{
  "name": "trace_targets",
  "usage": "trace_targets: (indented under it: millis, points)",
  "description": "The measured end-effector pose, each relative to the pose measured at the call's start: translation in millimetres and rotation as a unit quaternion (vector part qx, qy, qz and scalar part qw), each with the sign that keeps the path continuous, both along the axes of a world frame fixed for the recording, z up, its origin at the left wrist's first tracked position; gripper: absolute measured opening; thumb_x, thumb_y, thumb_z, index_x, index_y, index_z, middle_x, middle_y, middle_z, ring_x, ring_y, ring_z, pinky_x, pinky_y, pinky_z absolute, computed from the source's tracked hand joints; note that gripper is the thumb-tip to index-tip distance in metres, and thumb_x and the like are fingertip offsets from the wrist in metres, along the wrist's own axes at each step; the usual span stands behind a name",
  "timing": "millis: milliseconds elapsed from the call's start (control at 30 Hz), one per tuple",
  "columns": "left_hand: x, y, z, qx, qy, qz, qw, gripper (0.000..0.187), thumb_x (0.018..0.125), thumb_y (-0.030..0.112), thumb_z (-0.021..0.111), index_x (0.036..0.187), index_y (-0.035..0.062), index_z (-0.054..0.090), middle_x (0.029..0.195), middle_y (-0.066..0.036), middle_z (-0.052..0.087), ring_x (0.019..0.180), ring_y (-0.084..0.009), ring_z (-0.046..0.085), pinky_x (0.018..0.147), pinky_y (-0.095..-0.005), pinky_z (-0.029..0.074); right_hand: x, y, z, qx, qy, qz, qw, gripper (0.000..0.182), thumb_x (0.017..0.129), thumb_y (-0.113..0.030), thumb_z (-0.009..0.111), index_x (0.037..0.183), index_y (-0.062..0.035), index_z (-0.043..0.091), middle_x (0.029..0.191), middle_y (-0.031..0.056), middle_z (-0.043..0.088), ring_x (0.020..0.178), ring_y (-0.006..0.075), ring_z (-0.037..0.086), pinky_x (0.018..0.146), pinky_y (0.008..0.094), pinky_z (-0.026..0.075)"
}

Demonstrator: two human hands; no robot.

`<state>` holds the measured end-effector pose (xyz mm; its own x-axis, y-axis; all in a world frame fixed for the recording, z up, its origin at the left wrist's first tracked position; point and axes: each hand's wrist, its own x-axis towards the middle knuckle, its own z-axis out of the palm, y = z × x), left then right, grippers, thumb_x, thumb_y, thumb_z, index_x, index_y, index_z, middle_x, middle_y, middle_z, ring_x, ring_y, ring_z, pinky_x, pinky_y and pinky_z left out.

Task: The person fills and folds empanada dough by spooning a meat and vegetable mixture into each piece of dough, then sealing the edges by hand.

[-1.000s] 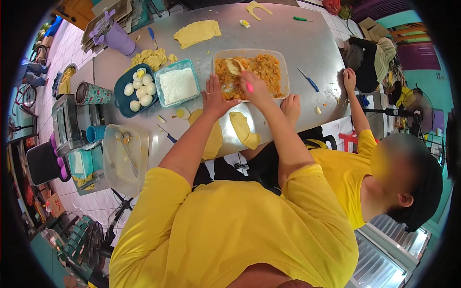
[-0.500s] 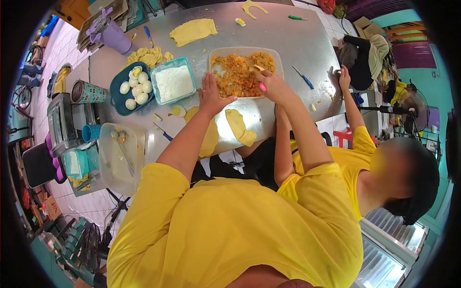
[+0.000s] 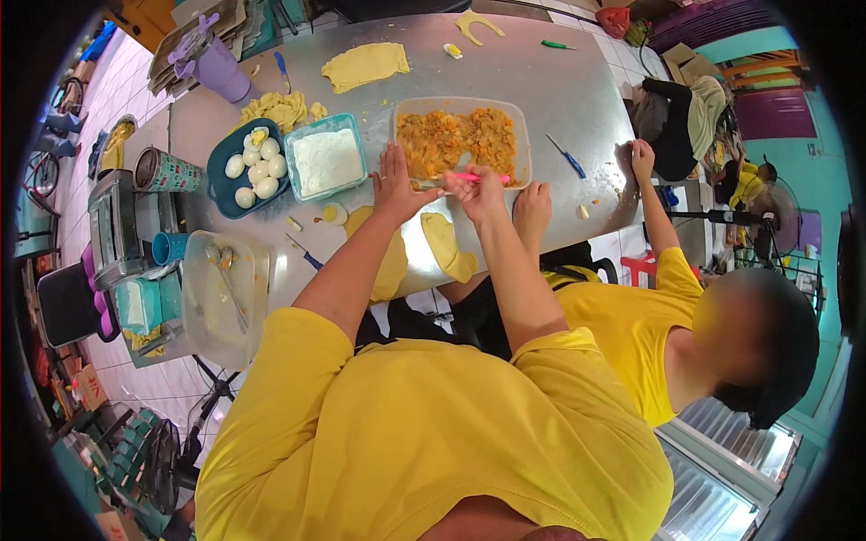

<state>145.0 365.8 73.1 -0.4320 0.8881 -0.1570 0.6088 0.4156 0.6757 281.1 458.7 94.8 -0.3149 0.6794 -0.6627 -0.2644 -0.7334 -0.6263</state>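
Note:
A clear plastic tub point(image 3: 528, 135) of orange, chunky filling point(image 3: 460, 135) sits on the metal table before me. My left hand point(image 3: 397, 187) rests against its near left corner, fingers stretched along the side and thumb spread along the front. My right hand point(image 3: 480, 192) is closed around a pink-handled spoon point(image 3: 466, 177) at the tub's near edge; the spoon's grey end points into the filling. Flat pieces of yellow dough point(image 3: 446, 248) lie by the near table edge, close to my wrists.
Left stand a teal box of white powder point(image 3: 359, 167), a blue bowl point(image 3: 216, 191) of boiled eggs and an emptied-looking tub point(image 3: 194, 307) with utensils. A blue-handled knife point(image 3: 568, 158) lies right. A person in yellow point(image 3: 622, 338) sits at my right, hands at the table.
My right hand has drawn back from over the filling to the tub's near edge, turning the pink-handled spoon. My left hand stays at the corner. The neighbour's near hand now shows beside the tub.

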Motion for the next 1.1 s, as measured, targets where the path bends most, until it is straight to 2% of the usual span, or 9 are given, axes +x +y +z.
trace_targets:
  millis: [167, 333, 467, 567, 700, 767, 867, 933, 1100]
  points:
    - [-1.0, -0.6, 1.5, -0.014, 0.003, -0.002, 1.0, 0.121, 0.059, 0.056, 0.07, 0.14, 0.0092, -0.006, 0.147, -0.012, -0.002, 0.135, -0.0327, 0.002, 0.105, -0.0556, 0.01, 13.5, -1.6, -0.5, -0.143, 0.178, -0.26, 0.938, 0.022, 0.085, -0.017, 0.041, 0.093, 0.0031, 0.044, 0.088, 0.0275, 0.058, 0.08, 0.0358, 0.062, 0.067, 0.0394, 0.056]
    - [-2.0, 0.7, -0.1, -0.014, -0.004, 0.002, 1.0, 0.12, 0.059, 0.056, 0.07, 0.14, 0.0095, -0.006, 0.147, -0.011, -0.002, 0.135, -0.0317, 0.001, 0.105, -0.0557, 0.01, 43.9, 0.2, 34.9, -0.085, 0.129, -0.213, 0.965, 0.025, 0.087, -0.017, 0.04, 0.095, 0.0051, 0.047, 0.087, 0.0262, 0.06, 0.077, 0.0336, 0.063, 0.07, 0.0398, 0.055]
    - [-2.5, 1.0, 5.2, -0.024, -0.003, -0.006, 1.0, 0.12, 0.06, 0.056, 0.07, 0.14, 0.0101, -0.006, 0.147, -0.011, -0.002, 0.136, -0.031, 0.001, 0.106, -0.0551, 0.009, 44.5, 17.4, 64.2, 0.154, 0.023, -0.063, 0.986, 0.026, 0.086, -0.017, 0.04, 0.102, 0.0008, 0.05, 0.086, 0.0161, 0.063, 0.068, 0.0223, 0.063, 0.061, 0.0316, 0.051]
    - [0.6, -0.6, 6.4, -0.033, -0.003, -0.007, 0.999, 0.12, 0.06, 0.056, 0.07, 0.14, 0.0103, -0.006, 0.147, -0.011, -0.002, 0.136, -0.0309, 0.001, 0.106, -0.0551, 0.009, 54.7, 36.6, 20.8, 0.346, -0.455, 0.132, 0.81, 0.027, 0.086, -0.02, 0.043, 0.096, -0.002, 0.06, 0.086, 0.008, 0.065, 0.069, 0.0161, 0.06, 0.064, 0.0281, 0.049]
    - [-2.0, 0.0, 2.8, -0.02, -0.006, -0.006, 1.0, 0.118, 0.06, 0.056, 0.069, 0.14, 0.0101, -0.005, 0.147, -0.012, -0.002, 0.135, -0.0322, 0.001, 0.105, -0.0564, 0.009, 62.3, 46.2, 24.7, 0.385, -0.427, 0.139, 0.806, 0.023, 0.084, -0.016, 0.046, 0.095, -0.0018, 0.061, 0.087, 0.0105, 0.065, 0.07, 0.0209, 0.061, 0.065, 0.0303, 0.049]
    - [-2.4, -0.1, 2.7, -0.008, -0.007, -0.007, 1.0, 0.118, 0.06, 0.056, 0.069, 0.14, 0.01, -0.004, 0.147, -0.012, -0.001, 0.135, -0.0324, 0.002, 0.105, -0.0569, 0.01, 48.2, 37.0, 68.4, 0.506, -0.527, 0.211, 0.649, 0.023, 0.079, -0.02, 0.049, 0.093, -0.0062, 0.062, 0.09, 0.0166, 0.062, 0.075, 0.0307, 0.059, 0.068, 0.0392, 0.046]
    - [-2.0, -0.4, 2.1, 0.005, -0.011, -0.001, 1.0, 0.118, 0.06, 0.056, 0.069, 0.14, 0.0096, -0.003, 0.147, -0.012, -0.001, 0.135, -0.032, 0.002, 0.104, -0.0575, 0.01, 19.8, 29.2, 67.9, 0.661, -0.395, 0.14, 0.623, 0.021, 0.076, -0.006, 0.053, 0.096, -0.0023, 0.059, 0.088, 0.0221, 0.06, 0.08, 0.0357, 0.059, 0.068, 0.0369, 0.048]
    - [-1.5, -2.1, -1.1, 0.005, -0.008, -0.002, 1.0, 0.118, 0.06, 0.056, 0.069, 0.14, 0.0094, -0.003, 0.147, -0.011, -0.001, 0.136, -0.0314, 0.003, 0.104, -0.0576, 0.01, 4.8, 4.3, 39.5, 0.681, -0.412, 0.323, 0.512, 0.024, 0.072, -0.006, 0.057, 0.097, -0.0042, 0.057, 0.09, 0.0202, 0.058, 0.085, 0.0352, 0.058, 0.07, 0.0392, 0.048]
    - [-3.2, 2.1, 5.7, -0.014, -0.008, 0.011, 1.0, 0.118, 0.06, 0.056, 0.069, 0.14, 0.0093, -0.004, 0.148, -0.011, 0.0, 0.136, -0.0312, 0.003, 0.104, -0.0579, 0.011, 12.4, -70.2, 50.2, 0.699, -0.332, 0.339, 0.535, 0.021, 0.072, -0.004, 0.057, 0.092, -0.0022, 0.054, 0.093, 0.0215, 0.052, 0.079, 0.0339, 0.058, 0.066, 0.0372, 0.05]
